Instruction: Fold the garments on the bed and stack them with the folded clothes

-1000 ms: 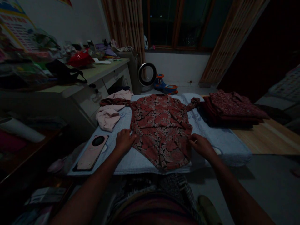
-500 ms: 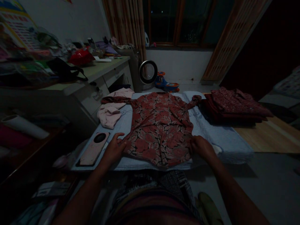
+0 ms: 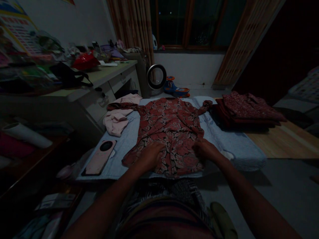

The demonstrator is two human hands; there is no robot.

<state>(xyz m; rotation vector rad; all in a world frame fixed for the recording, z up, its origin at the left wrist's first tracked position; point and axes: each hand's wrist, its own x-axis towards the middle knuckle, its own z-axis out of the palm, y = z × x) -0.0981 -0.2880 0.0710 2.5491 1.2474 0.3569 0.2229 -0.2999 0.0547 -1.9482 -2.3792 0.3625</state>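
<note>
A dark red floral shirt (image 3: pixel 171 126) lies spread on a light blue padded cover (image 3: pixel 231 149), collar end away from me and sleeves out to both sides. My left hand (image 3: pixel 151 155) is over the lower middle of the shirt, its fingers bent down and closed on the cloth; the fingertips are partly hidden in the dim light. At the shirt's right side my right hand (image 3: pixel 205 149) is closed on the fabric near the lower edge. The lower left corner of the shirt fans out beyond my left wrist.
A pink phone-shaped item (image 3: pixel 101 157) and a crumpled pink garment (image 3: pixel 116 122) lie left of the shirt. Folded dark red clothes (image 3: pixel 249 109) are stacked at the right, beside a wooden board (image 3: pixel 286 141). A cluttered desk (image 3: pixel 104 74) stands at the left.
My left hand has moved right, from the shirt's lower left edge onto its middle. The lower left corner now spreads further left. My right hand has shifted slightly inward and up.
</note>
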